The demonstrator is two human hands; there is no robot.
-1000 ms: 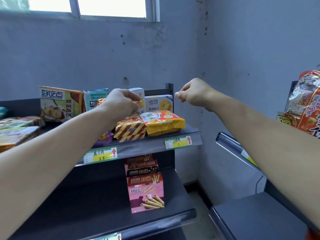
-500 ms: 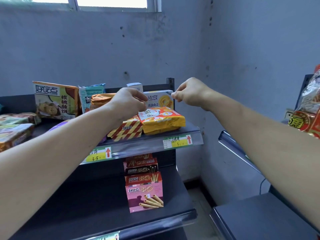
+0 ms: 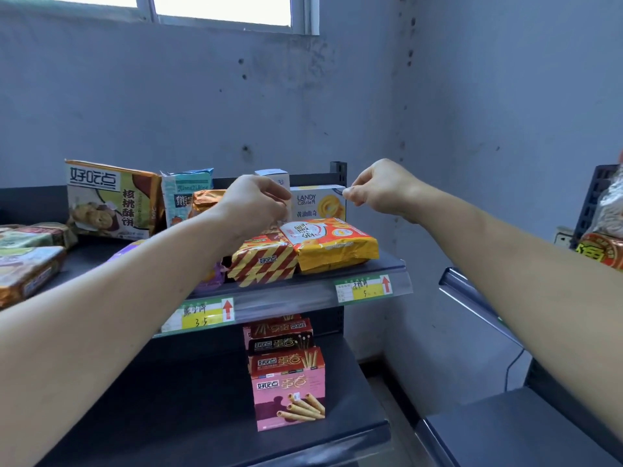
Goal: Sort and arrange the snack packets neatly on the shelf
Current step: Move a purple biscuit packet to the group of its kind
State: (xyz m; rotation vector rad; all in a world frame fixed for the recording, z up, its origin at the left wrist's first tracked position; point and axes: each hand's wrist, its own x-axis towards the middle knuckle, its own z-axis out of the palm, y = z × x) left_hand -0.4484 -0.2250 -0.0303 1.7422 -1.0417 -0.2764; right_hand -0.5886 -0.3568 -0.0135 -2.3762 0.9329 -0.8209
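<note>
A white-and-yellow LANDY Castle biscuit box (image 3: 320,205) stands upright at the back of the top shelf (image 3: 381,264). My left hand (image 3: 251,205) has its fingers curled at the box's left edge, in front of a small white box (image 3: 272,175). My right hand (image 3: 382,190) pinches the box's upper right corner. Below them lie a yellow packet (image 3: 337,246) and a red-and-yellow striped packet (image 3: 264,262). An orange foil packet (image 3: 205,202) shows behind my left wrist.
A large walnut-biscuit packet (image 3: 113,198) and a teal packet (image 3: 185,192) lean against the back wall. Flat packets (image 3: 28,261) lie at the far left. Egg-roll boxes (image 3: 288,390) are stacked on the lower shelf. Another rack with red packets (image 3: 603,251) stands at right.
Both hands stay at the sides of the LANDY box. My left hand has shifted slightly right, and the orange foil packet behind it has come into sight.
</note>
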